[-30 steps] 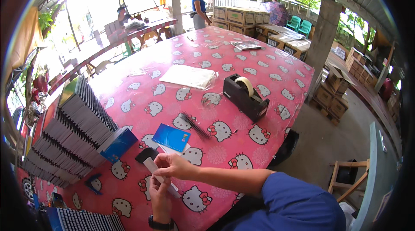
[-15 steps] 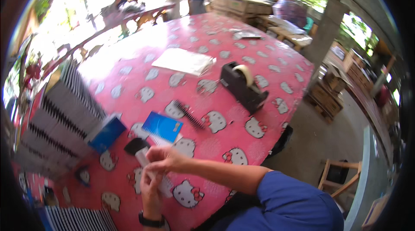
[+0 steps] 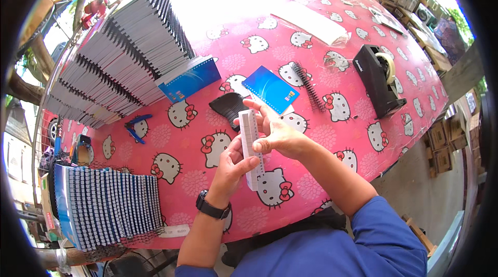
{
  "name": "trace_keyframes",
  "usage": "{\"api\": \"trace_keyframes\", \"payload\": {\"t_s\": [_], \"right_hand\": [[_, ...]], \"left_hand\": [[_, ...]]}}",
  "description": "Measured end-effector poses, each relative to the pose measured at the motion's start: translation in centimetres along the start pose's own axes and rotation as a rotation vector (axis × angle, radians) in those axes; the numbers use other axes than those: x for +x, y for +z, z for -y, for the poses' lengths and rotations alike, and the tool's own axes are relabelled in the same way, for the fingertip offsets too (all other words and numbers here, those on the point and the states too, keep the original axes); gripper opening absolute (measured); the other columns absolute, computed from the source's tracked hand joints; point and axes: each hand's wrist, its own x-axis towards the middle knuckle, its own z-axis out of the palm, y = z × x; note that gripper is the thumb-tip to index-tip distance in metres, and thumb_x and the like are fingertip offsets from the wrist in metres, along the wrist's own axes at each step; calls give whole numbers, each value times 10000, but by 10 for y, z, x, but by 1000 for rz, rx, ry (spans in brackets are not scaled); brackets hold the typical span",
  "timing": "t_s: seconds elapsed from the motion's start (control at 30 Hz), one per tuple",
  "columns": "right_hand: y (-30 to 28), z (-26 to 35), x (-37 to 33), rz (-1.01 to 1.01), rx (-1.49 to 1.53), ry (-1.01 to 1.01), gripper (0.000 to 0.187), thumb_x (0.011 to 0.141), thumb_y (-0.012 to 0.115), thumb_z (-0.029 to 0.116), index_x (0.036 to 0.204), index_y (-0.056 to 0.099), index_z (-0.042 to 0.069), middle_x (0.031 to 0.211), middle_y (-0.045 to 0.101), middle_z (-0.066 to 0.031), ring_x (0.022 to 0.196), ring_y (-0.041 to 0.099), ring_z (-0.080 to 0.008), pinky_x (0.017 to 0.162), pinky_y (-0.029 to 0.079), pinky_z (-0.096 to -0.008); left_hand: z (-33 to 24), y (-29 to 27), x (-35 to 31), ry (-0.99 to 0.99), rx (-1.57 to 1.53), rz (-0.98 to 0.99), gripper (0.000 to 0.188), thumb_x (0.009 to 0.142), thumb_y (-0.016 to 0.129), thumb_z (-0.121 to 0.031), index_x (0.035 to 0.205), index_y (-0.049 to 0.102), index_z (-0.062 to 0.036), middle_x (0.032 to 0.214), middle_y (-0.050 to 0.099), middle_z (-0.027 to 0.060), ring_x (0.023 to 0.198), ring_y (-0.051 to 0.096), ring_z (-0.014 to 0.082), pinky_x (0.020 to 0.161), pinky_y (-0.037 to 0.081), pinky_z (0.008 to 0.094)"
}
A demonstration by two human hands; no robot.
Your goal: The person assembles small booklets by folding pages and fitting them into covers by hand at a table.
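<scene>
Upright in front of me stands a narrow white block of paper sheets (image 3: 249,139), its long edge punched with a row of holes. My left hand (image 3: 234,167) grips its lower left side, with the thumb across the front. On the right side my right hand (image 3: 277,134) presses its thumb on the block, its fingers reaching round behind. Just beyond the hands lies a black curved object (image 3: 228,108) whose kind I cannot make out. Blue punched covers (image 3: 271,89) rest on white sheets farther off, beside several black binding coils (image 3: 308,86).
Tall rows of coil-bound notebooks (image 3: 119,59) fill the far left of the pink table (image 3: 311,194), with another row (image 3: 111,204) near left. Blue-handled pliers (image 3: 137,129) lie between them. A black tape dispenser (image 3: 378,82) stands right; white sheets (image 3: 311,20) lie beyond.
My view has swung down and left, bringing the notebook rows and pliers into fuller sight. My hands, earlier bunched at the block's upper end, now hold it from both sides.
</scene>
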Motion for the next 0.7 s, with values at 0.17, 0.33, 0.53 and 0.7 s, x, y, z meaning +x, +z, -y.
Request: {"api": "trace_keyframes", "payload": {"t_s": [0.17, 0.33, 0.53, 0.7], "right_hand": [[-3, -3, 0, -10, -20, 7, 1258, 468, 884, 418, 1399, 130, 30, 1257, 423, -223, 1148, 460, -275, 987, 352, -402], [-3, -4, 1, -22, -8, -16, 1212, 495, 877, 418, 1391, 165, 19, 1233, 445, -207, 1132, 473, -263, 985, 353, -383], [0, -2, 1, -42, 4, -9, 1166, 528, 875, 375, 1384, 179, -2, 1196, 458, -176, 1126, 462, -248, 966, 364, -359], [-3, -4, 2, -35, -3, -4, 1103, 572, 861, 327, 1383, 189, 0, 1162, 468, -159, 1094, 470, -226, 936, 377, -337]], "left_hand": [[2, 5, 2, 20, 15, -47, 759, 734, 722, -341, 1293, 356, 19, 1187, 503, 103, 1060, 524, 158, 893, 439, 313], [2, -1, 1, -24, -28, -29, 743, 745, 715, -308, 1299, 349, 25, 1194, 509, 114, 1059, 531, 170, 890, 445, 309], [6, -4, 2, -20, -54, -32, 740, 746, 718, -291, 1295, 347, 40, 1196, 514, 135, 1049, 553, 204, 900, 454, 330], [10, -6, 3, -3, -73, -37, 737, 739, 725, -316, 1268, 360, 47, 1154, 529, 144, 1004, 584, 227, 874, 482, 348]]}}
